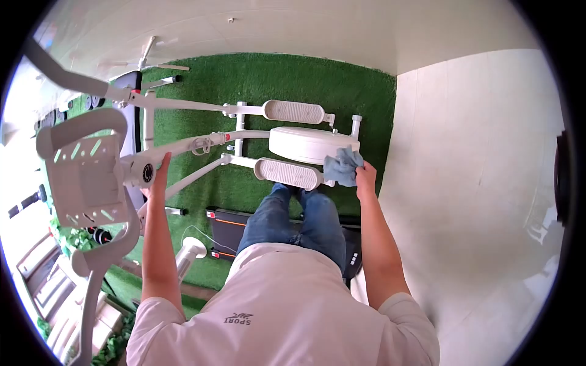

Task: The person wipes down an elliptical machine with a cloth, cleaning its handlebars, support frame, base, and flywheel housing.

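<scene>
A white elliptical trainer (183, 147) with two ribbed foot pedals stretches across the view in front of me. My left hand (159, 175) is closed round its central post, close to the round black tension knob (148, 173); part of the fingers is hidden behind the post. In my right hand (365, 179) is a crumpled grey-blue cloth (343, 166), bunched against the end of the white rounded housing (299, 145). The nearer pedal (287, 174) lies just left of the cloth, and the farther pedal (294, 111) is beyond the housing.
Green artificial turf (207, 79) covers the floor under the machine. A pale wall (452, 152) rises at the right. A dark treadmill (229, 230) lies by my legs, with a white fan-like device (194, 247) beside it. The machine's white tray (85, 177) and handlebars crowd the left.
</scene>
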The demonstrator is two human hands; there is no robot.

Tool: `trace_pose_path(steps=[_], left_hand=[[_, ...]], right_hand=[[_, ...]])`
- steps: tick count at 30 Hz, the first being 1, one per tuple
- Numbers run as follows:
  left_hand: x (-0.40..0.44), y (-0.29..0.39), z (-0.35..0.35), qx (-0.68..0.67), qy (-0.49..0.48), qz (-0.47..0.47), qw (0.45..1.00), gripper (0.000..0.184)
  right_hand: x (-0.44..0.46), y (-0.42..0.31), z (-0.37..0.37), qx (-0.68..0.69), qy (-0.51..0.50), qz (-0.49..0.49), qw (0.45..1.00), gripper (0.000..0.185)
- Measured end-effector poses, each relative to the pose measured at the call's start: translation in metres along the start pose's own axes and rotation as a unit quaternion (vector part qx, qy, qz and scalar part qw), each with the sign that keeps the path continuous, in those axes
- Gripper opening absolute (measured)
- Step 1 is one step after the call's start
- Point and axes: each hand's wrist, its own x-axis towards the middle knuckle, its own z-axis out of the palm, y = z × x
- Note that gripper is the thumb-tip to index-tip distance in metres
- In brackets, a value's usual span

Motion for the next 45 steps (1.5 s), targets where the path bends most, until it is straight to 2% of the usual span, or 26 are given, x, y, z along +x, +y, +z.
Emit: trace_pose_path(steps=[1, 2, 3, 5, 7, 9, 13, 14, 17, 19, 24, 26, 29, 31, 32, 33, 34, 35, 36, 37, 38, 39, 40, 41, 43, 45], left_hand=[[-0.005, -0.002, 0.003, -0.007, 0.001, -0.024, 1.000, 0.087], [-0.013, -0.005, 0.007, 0.014, 0.017, 0.009, 1.000, 0.085], [-0.026, -0.001, 0.009, -0.020, 0.037, 0.021, 0.999, 0.084], [-0.061, 0.023, -0.007, -0.015, 0.064, 0.002, 0.998, 0.089], [-0.093, 0.035, -0.012, -0.040, 0.072, -0.009, 0.997, 0.094], [-0.124, 0.050, -0.013, -0.070, 0.094, 0.025, 0.993, 0.095], [-0.177, 0.078, -0.024, -0.077, 0.048, 0.000, 0.996, 0.081], [-0.191, 0.083, -0.021, -0.086, 0.110, 0.009, 0.990, 0.072], [-0.241, 0.112, -0.029, -0.128, 0.184, -0.040, 0.974, 0.067], [-0.288, 0.140, -0.031, -0.141, 0.190, -0.078, 0.968, 0.063], [-0.374, 0.208, 0.006, -0.147, 0.030, -0.109, 0.983, 0.058], [-0.400, 0.225, 0.027, -0.147, -0.047, -0.125, 0.980, 0.060], [-0.406, 0.220, 0.044, -0.170, -0.104, -0.134, 0.971, 0.059], [-0.382, 0.200, 0.036, -0.203, 0.054, -0.140, 0.968, 0.054], [-0.364, 0.180, 0.006, -0.195, 0.153, -0.124, 0.961, 0.045], [-0.346, 0.160, -0.033, -0.180, 0.255, -0.093, 0.945, 0.049], [-0.331, 0.140, -0.083, -0.176, 0.333, -0.080, 0.923, 0.046], [-0.318, 0.109, -0.162, -0.142, 0.479, -0.150, 0.853, 0.045], [-0.323, 0.102, -0.221, -0.141, 0.523, -0.109, 0.834, 0.053], [-0.318, 0.087, -0.218, -0.036, 0.571, -0.056, 0.818, 0.054], [-0.315, 0.047, -0.291, 0.078, 0.637, -0.096, 0.761, 0.059], [-0.311, 0.014, -0.331, 0.093, 0.674, 0.009, 0.733, 0.065], [-0.299, 0.012, -0.333, 0.151, 0.736, -0.030, 0.660, 0.061], [-0.291, -0.001, -0.358, 0.237, 0.797, -0.070, 0.552, 0.056], [-0.254, 0.023, -0.386, -0.045, 0.888, -0.044, 0.455, 0.095], [-0.280, -0.062, -0.386, 0.009, 0.764, -0.118, 0.634, 0.113]], right_hand=[[-0.010, -0.009, 0.000, -0.039, -0.020, -0.027, 0.999, 0.026], [-0.020, -0.017, -0.001, -0.078, -0.032, -0.047, 0.995, 0.024], [-0.014, -0.006, -0.003, -0.124, -0.039, -0.070, 0.989, 0.024], [-0.017, -0.012, -0.005, -0.143, -0.080, -0.015, 0.986, 0.028], [-0.018, -0.019, -0.006, -0.123, -0.105, -0.024, 0.986, 0.026], [-0.015, -0.027, -0.006, -0.103, -0.129, -0.025, 0.986, 0.025], [0.007, -0.047, -0.018, -0.154, -0.217, -0.023, 0.964, 0.022], [0.018, -0.048, -0.023, -0.182, -0.239, -0.046, 0.953, 0.023], [0.069, -0.046, -0.041, -0.239, -0.299, -0.102, 0.918, 0.024], [0.096, -0.051, -0.053, -0.302, -0.329, -0.177, 0.877, 0.024], [0.123, -0.082, -0.088, -0.293, -0.342, -0.167, 0.877, 0.022], [0.117, -0.083, -0.096, -0.262, -0.342, -0.080, 0.899, 0.021], [0.091, -0.082, -0.106, -0.253, -0.313, -0.052, 0.914, 0.020], [0.081, -0.073, -0.105, -0.243, -0.311, -0.044, 0.918, 0.019], [0.076, -0.064, -0.110, -0.235, -0.309, -0.031, 0.921, 0.019], [0.073, -0.057, -0.112, -0.243, -0.310, -0.029, 0.919, 0.019], [0.071, -0.052, -0.108, -0.256, -0.324, -0.028, 0.910, 0.020], [0.065, -0.045, -0.098, -0.266, -0.341, -0.029, 0.901, 0.023], [0.058, -0.043, -0.096, -0.265, -0.341, -0.028, 0.901, 0.023], [0.056, -0.048, -0.097, -0.286, -0.348, -0.039, 0.892, 0.023], [0.049, -0.048, -0.084, -0.302, -0.363, -0.054, 0.880, 0.023], [0.046, -0.048, -0.072, -0.294, -0.375, -0.063, 0.877, 0.023], [0.051, -0.039, -0.095, -0.320, -0.341, -0.054, 0.882, 0.023], [0.048, -0.035, -0.063, -0.332, -0.338, -0.062, 0.878, 0.024], [0.052, -0.025, -0.075, -0.330, -0.347, -0.073, 0.875, 0.023], [0.054, -0.031, -0.047, -0.326, -0.366, -0.091, 0.867, 0.023]])
